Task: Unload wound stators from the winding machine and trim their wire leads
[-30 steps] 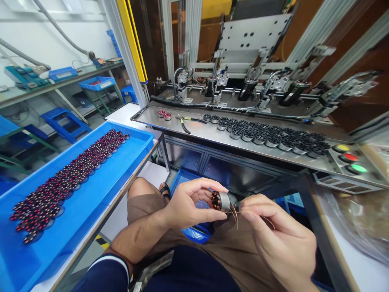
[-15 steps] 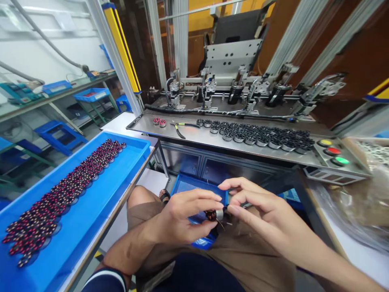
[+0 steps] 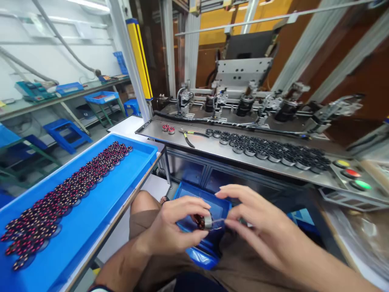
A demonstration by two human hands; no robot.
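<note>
Between the thumb and fingers of my left hand (image 3: 173, 225) is a small motor stator (image 3: 207, 222), with copper windings and a silvery metal side. Thin wire ends stick out from it to the right. My right hand (image 3: 258, 213) pinches one wire (image 3: 217, 221) between thumb and fingertip, while its index finger is raised. Both hands are over my lap, above a blue bin (image 3: 202, 259). My fingers partly cover the stator.
A blue tray (image 3: 133, 172) of wound stators stands at left. On the metal ledge (image 3: 182, 152) lie two red parts (image 3: 168, 129), cutting pliers (image 3: 189, 138) and rows of dark stators (image 3: 267, 148). A button box (image 3: 352, 174) stands right; machine heads (image 3: 244, 106) stand behind.
My right hand has drawn away from the stator, and a wire now stretches between them. My left hand, still gripping the stator, sits slightly farther left. The camera view has shifted.
</note>
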